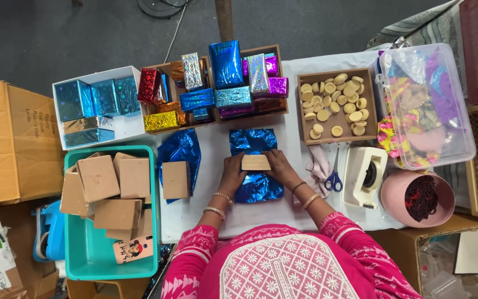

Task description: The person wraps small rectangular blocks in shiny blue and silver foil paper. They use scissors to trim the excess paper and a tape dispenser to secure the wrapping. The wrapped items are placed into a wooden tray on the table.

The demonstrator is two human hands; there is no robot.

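Fingers point(238, 161) of the left hand point(233, 173) and those of the right hand point(279, 166) press against the two short ends of a small plain brown cardboard box point(256, 162), clamping it between them at the centre of the white-covered table point(217, 213). The box rests on a crinkled sheet of shiny blue foil wrapping paper point(255, 187), which spreads out above and below it.

Just left of the left hand, a second plain cardboard box point(175, 180) sits on another loose sheet of blue foil point(182, 148). Farther left, a teal plastic tub point(92, 257) holds a heap of unwrapped brown boxes point(109, 191). Behind the hands, a shallow brown tray point(279, 111) is stacked with finished parcels point(225, 83) in blue, silver, purple, red and gold foil, and a white open carton point(59, 119) beside it holds blue and silver ones.

To the right, a brown cardboard tray point(302, 135) is filled with small round cream-coloured discs point(336, 102). Blue-handled scissors point(333, 176) lie near the right wrist, next to a white tape dispenser point(363, 176). Beyond these stand a pink round bowl point(393, 205) holding dark red stringy material and a clear plastic lidded box point(460, 138) of colourful wrappers. The person wears a pink embroidered garment point(289, 266) and bangles on both wrists.
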